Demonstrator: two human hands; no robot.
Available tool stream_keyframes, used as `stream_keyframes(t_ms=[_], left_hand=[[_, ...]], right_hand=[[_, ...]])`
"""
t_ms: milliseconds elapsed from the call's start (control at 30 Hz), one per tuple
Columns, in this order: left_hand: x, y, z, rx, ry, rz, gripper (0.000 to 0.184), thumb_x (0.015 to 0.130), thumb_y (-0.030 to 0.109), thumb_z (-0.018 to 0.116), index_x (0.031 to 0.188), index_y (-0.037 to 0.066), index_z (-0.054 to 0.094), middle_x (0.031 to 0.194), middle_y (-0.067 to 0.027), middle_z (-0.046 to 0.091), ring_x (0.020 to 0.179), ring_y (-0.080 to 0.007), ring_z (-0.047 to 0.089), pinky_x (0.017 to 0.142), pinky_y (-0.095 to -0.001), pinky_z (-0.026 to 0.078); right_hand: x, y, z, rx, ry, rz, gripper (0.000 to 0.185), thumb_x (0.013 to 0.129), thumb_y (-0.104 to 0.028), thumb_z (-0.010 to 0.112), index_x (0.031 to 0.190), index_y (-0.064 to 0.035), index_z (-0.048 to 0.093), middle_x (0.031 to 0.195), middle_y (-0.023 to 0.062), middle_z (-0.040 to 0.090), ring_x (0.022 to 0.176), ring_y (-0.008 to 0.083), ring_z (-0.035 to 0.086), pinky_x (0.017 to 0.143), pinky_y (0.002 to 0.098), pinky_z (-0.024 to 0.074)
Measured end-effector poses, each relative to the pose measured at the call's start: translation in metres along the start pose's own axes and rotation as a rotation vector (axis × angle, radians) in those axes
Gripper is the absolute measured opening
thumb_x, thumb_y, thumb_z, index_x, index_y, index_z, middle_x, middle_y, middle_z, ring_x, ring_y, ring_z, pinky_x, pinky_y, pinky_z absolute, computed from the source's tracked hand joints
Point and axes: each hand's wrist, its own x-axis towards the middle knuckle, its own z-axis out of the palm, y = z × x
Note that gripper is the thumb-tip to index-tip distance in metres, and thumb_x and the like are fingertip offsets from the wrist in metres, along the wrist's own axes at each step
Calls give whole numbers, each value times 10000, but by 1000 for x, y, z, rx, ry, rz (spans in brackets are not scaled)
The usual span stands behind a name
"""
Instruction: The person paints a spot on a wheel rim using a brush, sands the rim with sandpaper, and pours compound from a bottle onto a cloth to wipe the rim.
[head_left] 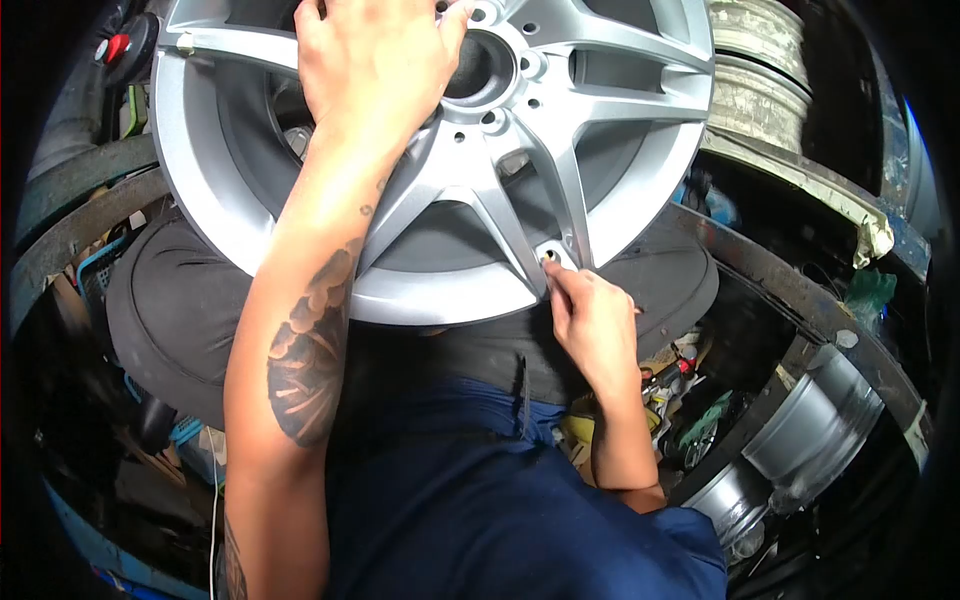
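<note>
A silver multi-spoke wheel rim rests over the person's thighs and fills the upper middle of the view. My left hand lies on its spokes beside the centre hole, back of the hand up, thumb apart from the other fingers; the fingertips run out at the top edge. My right hand is at the lower right part of the rim, near the outer end of a spoke. Its fingers are pinched together at a small valve hole. What they hold, if anything, is too small to tell.
More rims are stacked at the upper right, and others lie at the lower right. A metal frame bar crosses on the right. Cluttered tools and a blue basket stand at the left. A round tool with a red knob is at upper left.
</note>
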Motion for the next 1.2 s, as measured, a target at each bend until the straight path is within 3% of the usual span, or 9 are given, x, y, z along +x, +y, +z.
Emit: stream_keyframes(t_ms=[167, 433, 633, 733, 833, 900, 967, 1100, 1200], left_hand=[[-1, -2, 3, -9, 23, 1, 579, 922, 290, 634, 1452, 75, 539, 1308, -196, 596, 1322, -442, 491, 998, -526, 451], [5, -3, 4, -34, -40, -23, 582, 927, 308, 626, 1455, 80, 535, 1308, -195, 601, 1342, -441, 471, 1006, -540, 444], [7, -2, -2, -39, 3, 6, 566, 924, 309, 622, 1434, 77, 545, 1268, -185, 608, 1315, -445, 480, 1014, -550, 442], [21, -7, -18, -279, -194, -39, 592, 881, 303, 666, 1412, 66, 554, 1216, -198, 613, 1300, -461, 488, 1066, -571, 421], [24, 11, -22, -240, -17, -85, 541, 845, 272, 713, 1340, 68, 629, 1179, -174, 657, 1290, -440, 510, 1075, -548, 433], [26, 32, -56, -681, -159, -58, 425, 914, 324, 729, 1212, 25, 683, 1242, -196, 669, 1153, -365, 652, 986, -462, 498], [13, 60, -102, -819, -463, 40, 369, 942, 305, 720, 1133, -11, 700, 1125, -155, 715, 1013, -292, 706, 889, -391, 541], [-25, 71, -106, -1503, -1236, -355, 272, 969, 258, 738, 1030, -6, 714, 871, -31, 705, 836, -95, 644, 795, -270, 516], [-26, 76, -98, -1588, -1237, -423, 252, 995, 253, 713, 908, 18, 686, 810, -13, 678, 767, -77, 633, 743, -235, 492]], right_hand=[[-5, -6, 1, -102, 132, -25, 266, 854, -65, 701, 1115, -96, 743, 801, 115, 640, 740, 336, 647, 710, 445, 529], [-6, -6, -5, -118, 8, -6, 253, 847, -68, 706, 1089, -113, 762, 800, 111, 617, 757, 336, 635, 722, 450, 523], [-4, -5, -6, -14, 219, -24, 265, 860, -26, 682, 1106, -90, 758, 822, 125, 637, 771, 336, 647, 731, 432, 531], [-19, -8, -38, 257, 430, 49, 317, 909, 32, 694, 1209, -60, 742, 754, 116, 660, 626, 196, 609, 610, 295, 490], [-25, -1, -49, 591, 442, 205, 348, 930, -2, 713, 1277, -15, 692, 758, 48, 700, 654, 71, 594, 618, 235, 477], [-24, -8, -49, 902, 444, 158, 317, 957, -32, 707, 1265, 18, 656, 768, 36, 701, 694, 64, 621, 646, 226, 508], [-24, -11, -46, 1010, 457, 122, 248, 965, -28, 699, 1206, 23, 670, 778, 45, 702, 701, 64, 629, 655, 226, 519], [-22, -23, -48, 944, 472, 45, 118, 963, -29, 700, 1065, 31, 706, 808, 73, 730, 689, 86, 669, 627, 241, 530], [-24, -19, -48, 886, 508, -27, 196, 911, -43, 764, 1092, 21, 722, 872, 104, 756, 764, 123, 717, 689, 266, 558]])
